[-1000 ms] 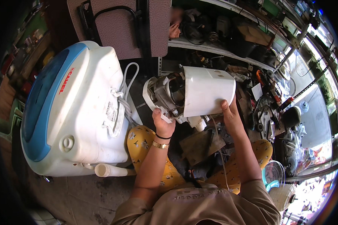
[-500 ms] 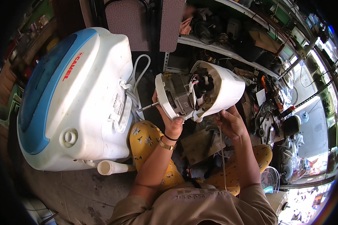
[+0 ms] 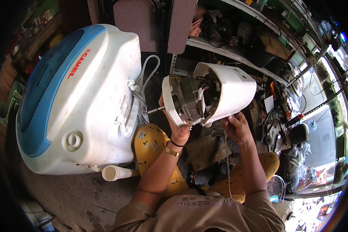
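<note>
In front of me I hold up an electric fan motor (image 3: 188, 97), with a white front plate (image 3: 168, 96) and a metal shaft (image 3: 154, 111) jutting out to the left. My left hand (image 3: 178, 133) is closed around the front plate's lower edge, its fingers partly hidden behind. A white motor cover (image 3: 239, 91) sits tilted over the motor's rear, leaving wires and dark parts visible in the gap. My right hand (image 3: 237, 127) pinches the cover's lower edge with thumb and fingers. Below that hand a thin pale cord (image 3: 228, 162) hangs toward my lap.
A large white and blue appliance tank (image 3: 92, 112) stands at my left, with a coiled grey cable (image 3: 141, 87) and a white pipe (image 3: 111, 173) beside it. Metal shelves (image 3: 220, 48) hold parts at the back. Tools (image 3: 274, 135) lie heaped on the right.
The motor cover has rolled in my right hand, showing more of its outer top, and covers more of the wiring. My left hand keeps its grip. The whole view has shifted slightly.
</note>
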`<state>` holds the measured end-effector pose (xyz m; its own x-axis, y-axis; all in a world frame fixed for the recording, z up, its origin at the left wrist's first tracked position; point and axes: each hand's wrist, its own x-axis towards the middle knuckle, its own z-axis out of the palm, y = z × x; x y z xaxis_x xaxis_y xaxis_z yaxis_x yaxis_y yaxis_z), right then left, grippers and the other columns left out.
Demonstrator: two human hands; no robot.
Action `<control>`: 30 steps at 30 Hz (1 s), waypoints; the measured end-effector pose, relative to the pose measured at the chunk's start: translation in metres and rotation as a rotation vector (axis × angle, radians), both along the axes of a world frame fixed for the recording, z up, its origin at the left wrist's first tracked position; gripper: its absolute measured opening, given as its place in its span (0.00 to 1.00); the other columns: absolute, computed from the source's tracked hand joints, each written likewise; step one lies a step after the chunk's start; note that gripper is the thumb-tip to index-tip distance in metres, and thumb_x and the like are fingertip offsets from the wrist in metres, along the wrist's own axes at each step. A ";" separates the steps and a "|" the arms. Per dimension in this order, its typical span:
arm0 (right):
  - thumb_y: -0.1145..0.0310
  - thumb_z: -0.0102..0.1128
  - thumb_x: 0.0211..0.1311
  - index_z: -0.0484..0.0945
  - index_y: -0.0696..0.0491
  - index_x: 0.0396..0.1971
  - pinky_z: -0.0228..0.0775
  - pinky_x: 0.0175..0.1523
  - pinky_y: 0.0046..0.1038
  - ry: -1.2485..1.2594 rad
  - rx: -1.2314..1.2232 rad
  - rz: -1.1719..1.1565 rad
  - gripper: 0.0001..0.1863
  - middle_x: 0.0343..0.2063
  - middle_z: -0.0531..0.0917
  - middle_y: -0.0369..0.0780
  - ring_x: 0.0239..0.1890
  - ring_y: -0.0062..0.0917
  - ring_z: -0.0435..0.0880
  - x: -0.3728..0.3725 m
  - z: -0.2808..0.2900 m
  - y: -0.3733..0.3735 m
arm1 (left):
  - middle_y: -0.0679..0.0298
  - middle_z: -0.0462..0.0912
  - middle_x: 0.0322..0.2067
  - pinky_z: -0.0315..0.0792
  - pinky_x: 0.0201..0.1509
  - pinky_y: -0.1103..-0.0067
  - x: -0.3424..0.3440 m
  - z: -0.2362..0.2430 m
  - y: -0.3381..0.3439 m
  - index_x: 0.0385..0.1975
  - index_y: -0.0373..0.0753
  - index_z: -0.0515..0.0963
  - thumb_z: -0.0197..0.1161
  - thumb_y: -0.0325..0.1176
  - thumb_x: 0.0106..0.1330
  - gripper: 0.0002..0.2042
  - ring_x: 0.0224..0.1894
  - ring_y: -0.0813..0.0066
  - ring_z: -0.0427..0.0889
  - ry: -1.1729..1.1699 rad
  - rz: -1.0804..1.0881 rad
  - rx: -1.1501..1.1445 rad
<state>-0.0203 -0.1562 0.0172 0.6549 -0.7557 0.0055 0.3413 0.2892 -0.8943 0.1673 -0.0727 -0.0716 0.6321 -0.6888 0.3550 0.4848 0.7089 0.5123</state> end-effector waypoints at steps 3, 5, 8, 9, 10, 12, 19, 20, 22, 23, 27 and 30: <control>0.65 0.66 0.61 0.79 0.55 0.36 0.56 0.27 0.21 0.049 -0.078 -0.085 0.10 0.18 0.74 0.31 0.20 0.15 0.67 0.013 0.007 0.010 | 0.63 0.53 0.65 0.58 0.70 0.66 0.001 -0.004 -0.002 0.71 0.46 0.40 0.77 0.59 0.44 0.60 0.68 0.67 0.55 0.034 0.015 -0.017; 0.64 0.67 0.60 0.79 0.55 0.35 0.53 0.25 0.20 0.116 -0.174 -0.096 0.11 0.16 0.72 0.29 0.18 0.13 0.64 0.016 0.011 0.011 | 0.63 0.54 0.65 0.57 0.70 0.67 0.003 -0.008 -0.003 0.71 0.46 0.39 0.77 0.58 0.44 0.60 0.68 0.67 0.55 0.057 0.011 -0.028; 0.72 0.66 0.61 0.81 0.58 0.40 0.65 0.34 0.19 0.168 -0.244 -0.085 0.09 0.24 0.80 0.30 0.26 0.12 0.72 0.014 0.017 0.018 | 0.64 0.61 0.63 0.60 0.69 0.67 0.003 -0.009 -0.003 0.68 0.44 0.48 0.75 0.54 0.47 0.53 0.66 0.68 0.61 0.103 0.002 -0.110; 0.72 0.66 0.61 0.81 0.59 0.40 0.67 0.36 0.19 0.200 -0.310 -0.107 0.10 0.25 0.81 0.31 0.28 0.12 0.74 0.016 0.021 0.022 | 0.64 0.65 0.62 0.61 0.69 0.67 0.003 -0.009 -0.004 0.67 0.44 0.52 0.73 0.52 0.48 0.49 0.65 0.68 0.64 0.119 0.001 -0.151; 0.72 0.65 0.62 0.81 0.60 0.41 0.68 0.38 0.19 0.233 -0.373 -0.134 0.10 0.26 0.82 0.31 0.30 0.12 0.75 0.018 0.025 0.028 | 0.65 0.70 0.60 0.62 0.69 0.65 0.002 -0.001 0.000 0.64 0.43 0.61 0.70 0.50 0.51 0.40 0.63 0.66 0.68 0.124 -0.050 -0.220; 0.72 0.64 0.63 0.81 0.61 0.41 0.70 0.42 0.19 0.294 -0.465 -0.178 0.10 0.29 0.84 0.33 0.33 0.13 0.77 0.022 0.027 0.036 | 0.67 0.75 0.57 0.63 0.68 0.64 0.001 0.004 0.001 0.60 0.43 0.69 0.65 0.48 0.53 0.33 0.62 0.64 0.71 0.117 -0.132 -0.317; 0.73 0.60 0.65 0.81 0.64 0.40 0.70 0.43 0.19 0.333 -0.457 -0.247 0.09 0.31 0.85 0.36 0.36 0.14 0.78 0.031 0.050 0.054 | 0.68 0.73 0.58 0.61 0.69 0.63 0.006 0.000 0.005 0.60 0.44 0.69 0.63 0.51 0.51 0.35 0.63 0.63 0.69 0.117 -0.154 -0.293; 0.74 0.60 0.65 0.81 0.64 0.39 0.70 0.43 0.19 0.323 -0.412 -0.268 0.09 0.31 0.85 0.36 0.35 0.14 0.78 0.032 0.051 0.056 | 0.68 0.73 0.58 0.61 0.69 0.63 0.006 -0.002 0.005 0.60 0.44 0.69 0.63 0.51 0.51 0.35 0.63 0.63 0.69 0.119 -0.160 -0.296; 0.73 0.60 0.65 0.81 0.65 0.38 0.70 0.41 0.19 0.361 -0.564 -0.309 0.09 0.30 0.85 0.37 0.34 0.14 0.78 0.031 0.041 0.055 | 0.68 0.73 0.58 0.61 0.68 0.62 0.008 -0.003 0.004 0.60 0.44 0.69 0.63 0.51 0.50 0.35 0.63 0.63 0.69 0.120 -0.179 -0.317; 0.73 0.59 0.66 0.81 0.65 0.37 0.70 0.40 0.19 0.381 -0.642 -0.327 0.09 0.29 0.85 0.37 0.33 0.13 0.78 0.030 0.038 0.055 | 0.68 0.73 0.58 0.62 0.68 0.62 0.007 -0.002 0.003 0.60 0.44 0.69 0.63 0.51 0.50 0.34 0.63 0.63 0.69 0.118 -0.193 -0.331; 0.73 0.59 0.66 0.82 0.65 0.34 0.70 0.38 0.19 0.489 -0.661 -0.284 0.10 0.27 0.85 0.37 0.31 0.13 0.77 0.018 0.038 0.063 | 0.67 0.74 0.58 0.62 0.68 0.61 0.002 -0.002 0.006 0.59 0.43 0.70 0.62 0.51 0.51 0.34 0.62 0.63 0.70 0.127 -0.279 -0.355; 0.65 0.64 0.64 0.81 0.64 0.39 0.71 0.46 0.23 0.580 -0.619 -0.167 0.15 0.32 0.85 0.38 0.38 0.17 0.79 -0.007 0.036 0.065 | 0.65 0.74 0.58 0.67 0.65 0.64 -0.010 0.000 0.006 0.61 0.42 0.67 0.65 0.46 0.53 0.34 0.61 0.64 0.73 0.220 -0.406 -0.373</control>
<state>-0.0277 -0.0915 0.0533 0.5626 -0.8135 0.1475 -0.2232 -0.3212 -0.9203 0.1571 -0.0665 -0.0712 0.4297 -0.7450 0.5101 0.8216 0.5570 0.1214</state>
